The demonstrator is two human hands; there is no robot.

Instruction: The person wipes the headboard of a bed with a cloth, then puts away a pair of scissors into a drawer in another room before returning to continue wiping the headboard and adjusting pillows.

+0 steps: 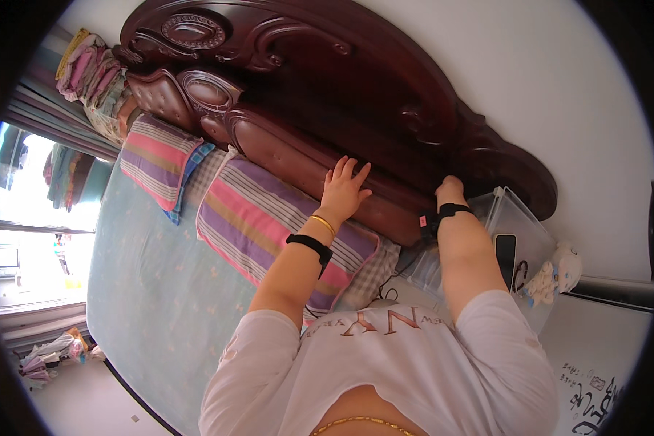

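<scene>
My left hand [345,187] lies with its fingers spread on the brown padded panel [276,154] of a dark, carved wooden headboard [385,80]. It appears to hold nothing. Further right, my right hand [450,189] reaches to the headboard near the panel's right end. Its fingers are turned away and mostly hidden, so whether it grips anything does not show. Just below my left hand, a striped purple and pink pillow [269,211] lies against the panel.
A second striped pillow [160,156] lies further left on the pale blue bed [152,269]. Folded bedding [91,76] is stacked beyond it. Right of the bed, a clear plastic box [501,211] has a phone [506,258] on it, beside a plush-looking item [556,276].
</scene>
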